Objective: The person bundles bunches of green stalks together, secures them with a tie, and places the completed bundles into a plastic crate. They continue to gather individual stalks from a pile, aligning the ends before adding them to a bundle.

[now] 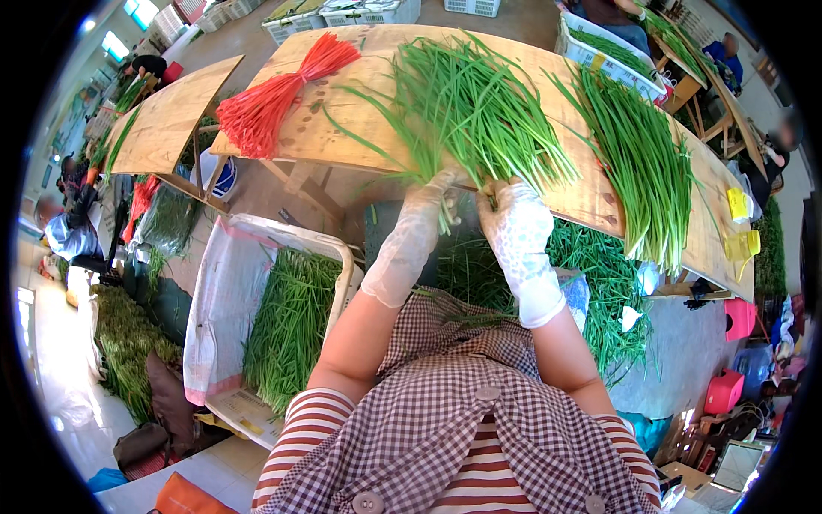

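Observation:
A loose pile of long green chives (479,107) lies on the wooden table in front of me. At its near edge my left hand (421,206), in a thin white glove, is closed on a few chive leaves that stick out below the fingers. The leaves just above it are smeared by motion. My right hand (517,218), gloved in patterned white, has its fingers curled together at the table edge around chive ends, partly hidden by the hand. A second heap of chives (642,163) lies to the right. At the left is a bundle of red ties (282,94), gathered at its middle.
A lined white basket (224,317) of chives stands at my left. Loose green leaves (599,291) lie below the table at right. Yellow containers (741,245) sit at the table's right end. Another table (167,128) stands left; people (726,58) work farther off.

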Available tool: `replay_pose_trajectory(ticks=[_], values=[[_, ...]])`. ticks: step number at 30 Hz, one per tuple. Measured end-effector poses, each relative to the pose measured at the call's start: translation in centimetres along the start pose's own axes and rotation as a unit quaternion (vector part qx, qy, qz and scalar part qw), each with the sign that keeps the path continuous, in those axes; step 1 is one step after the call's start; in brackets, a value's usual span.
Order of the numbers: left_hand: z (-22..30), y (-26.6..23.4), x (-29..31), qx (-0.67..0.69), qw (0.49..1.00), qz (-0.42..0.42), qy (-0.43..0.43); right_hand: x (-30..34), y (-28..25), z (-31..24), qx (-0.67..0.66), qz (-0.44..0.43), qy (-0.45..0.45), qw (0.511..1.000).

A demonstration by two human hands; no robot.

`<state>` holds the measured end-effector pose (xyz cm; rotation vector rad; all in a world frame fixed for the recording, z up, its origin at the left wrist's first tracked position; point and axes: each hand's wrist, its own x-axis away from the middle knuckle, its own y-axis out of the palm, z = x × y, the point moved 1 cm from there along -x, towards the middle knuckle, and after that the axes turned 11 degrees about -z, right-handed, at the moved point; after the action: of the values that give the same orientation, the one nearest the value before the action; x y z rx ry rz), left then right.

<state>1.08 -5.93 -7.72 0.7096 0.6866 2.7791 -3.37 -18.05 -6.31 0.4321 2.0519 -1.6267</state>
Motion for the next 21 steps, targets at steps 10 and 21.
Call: replay_pose_trajectory(ticks=[10,21], values=[[-0.6,0.6,1.3,0.067,0.996,-0.042,0.039,2.6,-0.5,0.4,-0.33,-0.079,0.14,0.93],[3.2,-1.6,1.1,0.081,0.985,-0.138,0.06,3.4,-4.2,1.0,-0.119,-0.039,0.041,0.991]])
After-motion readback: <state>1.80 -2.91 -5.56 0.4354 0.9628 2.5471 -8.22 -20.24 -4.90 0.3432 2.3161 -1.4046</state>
